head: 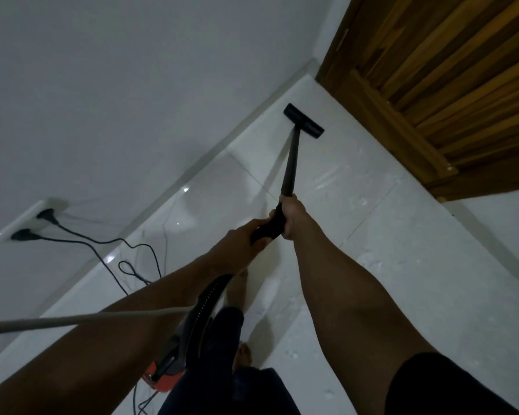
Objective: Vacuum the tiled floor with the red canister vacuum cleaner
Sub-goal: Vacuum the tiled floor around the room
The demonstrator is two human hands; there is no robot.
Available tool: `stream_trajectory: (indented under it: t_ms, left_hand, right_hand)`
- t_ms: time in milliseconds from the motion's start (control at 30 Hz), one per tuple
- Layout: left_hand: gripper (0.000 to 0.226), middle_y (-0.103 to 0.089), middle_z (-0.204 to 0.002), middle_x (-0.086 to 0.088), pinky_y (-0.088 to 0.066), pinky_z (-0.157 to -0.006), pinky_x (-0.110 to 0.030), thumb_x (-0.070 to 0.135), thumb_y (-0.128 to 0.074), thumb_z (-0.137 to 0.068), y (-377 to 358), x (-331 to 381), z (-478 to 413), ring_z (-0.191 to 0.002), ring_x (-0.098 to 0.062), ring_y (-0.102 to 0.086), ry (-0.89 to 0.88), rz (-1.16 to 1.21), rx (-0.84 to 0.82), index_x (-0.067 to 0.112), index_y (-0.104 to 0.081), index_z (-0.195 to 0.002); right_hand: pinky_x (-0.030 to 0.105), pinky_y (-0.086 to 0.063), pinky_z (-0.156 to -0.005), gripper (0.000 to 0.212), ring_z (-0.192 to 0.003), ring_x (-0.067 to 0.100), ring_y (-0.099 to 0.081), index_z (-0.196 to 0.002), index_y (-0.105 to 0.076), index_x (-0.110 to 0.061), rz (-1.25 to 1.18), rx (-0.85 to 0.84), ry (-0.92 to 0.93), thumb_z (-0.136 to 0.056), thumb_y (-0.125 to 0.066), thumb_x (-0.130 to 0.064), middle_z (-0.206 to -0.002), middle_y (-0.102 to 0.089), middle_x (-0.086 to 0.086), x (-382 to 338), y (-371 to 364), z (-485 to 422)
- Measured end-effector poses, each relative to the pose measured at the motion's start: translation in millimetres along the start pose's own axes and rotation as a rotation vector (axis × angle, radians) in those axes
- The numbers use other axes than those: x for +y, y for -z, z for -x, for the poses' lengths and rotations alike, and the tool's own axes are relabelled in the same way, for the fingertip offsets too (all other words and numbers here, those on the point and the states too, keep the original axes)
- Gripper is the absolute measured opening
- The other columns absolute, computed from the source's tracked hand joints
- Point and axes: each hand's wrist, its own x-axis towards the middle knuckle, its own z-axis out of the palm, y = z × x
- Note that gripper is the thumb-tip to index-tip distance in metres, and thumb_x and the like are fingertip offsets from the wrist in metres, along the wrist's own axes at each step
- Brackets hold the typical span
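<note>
A black vacuum wand (291, 163) runs from my hands out to a flat black floor nozzle (303, 120), which sits on the white tiled floor (372, 223) near the baseboard and the wooden door. My right hand (292, 215) grips the wand's lower end. Just behind it, my left hand (241, 247) holds the black handle. A black ribbed hose (206, 301) curves down from the handle to the red canister (159, 380), low beside my legs and partly hidden by my left arm.
A wooden door (438, 85) stands at the upper right. A wall socket (27, 220) on the grey wall holds two black plugs, and their cables (132, 265) lie looped on the floor to the left. My bare feet (237, 292) stand below the hands.
</note>
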Motion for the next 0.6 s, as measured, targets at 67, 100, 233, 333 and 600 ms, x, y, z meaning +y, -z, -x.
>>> stream_trajectory:
  t_ms: [67,100,233,333,600]
  left_hand:
    - [0.046,-0.056,-0.072,0.008,-0.046,-0.05,-0.019,0.038,-0.049,-0.103,7.9,1.7,-18.5,-0.049,-0.001,-0.053,0.009,0.022,-0.009,0.03,-0.039,-0.147]
    - [0.046,-0.057,-0.071,0.006,-0.047,-0.048,-0.019,0.038,-0.048,-0.103,11.1,2.3,-28.6,-0.047,-0.003,-0.054,0.017,0.047,-0.014,0.03,-0.038,-0.147]
    - [0.046,-0.061,-0.074,0.001,-0.047,-0.044,-0.018,0.038,-0.047,-0.103,21.1,10.9,-59.1,-0.048,-0.01,-0.059,0.053,0.091,0.007,0.032,-0.037,-0.147]
    - [0.046,-0.061,-0.074,0.002,-0.043,-0.04,-0.015,0.038,-0.047,-0.103,30.7,21.1,-80.3,-0.045,-0.008,-0.058,0.05,0.111,0.035,0.033,-0.036,-0.147]
    - [0.043,-0.061,-0.076,-0.001,-0.044,-0.041,-0.015,0.037,-0.048,-0.102,49.6,30.1,-124.4,-0.042,-0.005,-0.059,0.068,0.15,0.066,0.033,-0.041,-0.144]
  right_hand:
    - [0.033,-0.053,-0.06,0.025,-0.059,0.018,-0.058,-0.127,-0.053,-0.026,0.003,0.007,0.007,-0.103,-0.046,-0.027,-0.073,-0.058,0.007,-14.4,-3.6,-14.9]
    - [0.033,-0.053,-0.059,0.025,-0.058,0.019,-0.058,-0.127,-0.052,-0.026,0.003,0.011,0.011,-0.102,-0.046,-0.026,-0.072,-0.057,0.007,-21.3,-5.2,-23.3]
    - [0.031,-0.052,-0.055,0.026,-0.056,0.019,-0.057,-0.128,-0.051,-0.025,0.012,0.028,0.029,-0.102,-0.047,-0.025,-0.075,-0.056,0.008,-49.5,-12.8,-48.3]
    - [0.031,-0.054,-0.056,0.026,-0.06,0.02,-0.059,-0.128,-0.051,-0.024,0.029,0.034,0.043,-0.102,-0.046,-0.025,-0.083,-0.057,0.009,-76.6,-17.7,-62.2]
    - [0.032,-0.056,-0.06,0.031,-0.065,0.021,-0.062,-0.132,-0.048,-0.024,0.046,0.059,0.045,-0.101,-0.046,-0.025,-0.087,-0.06,0.01,-118.6,-28.8,-87.6]
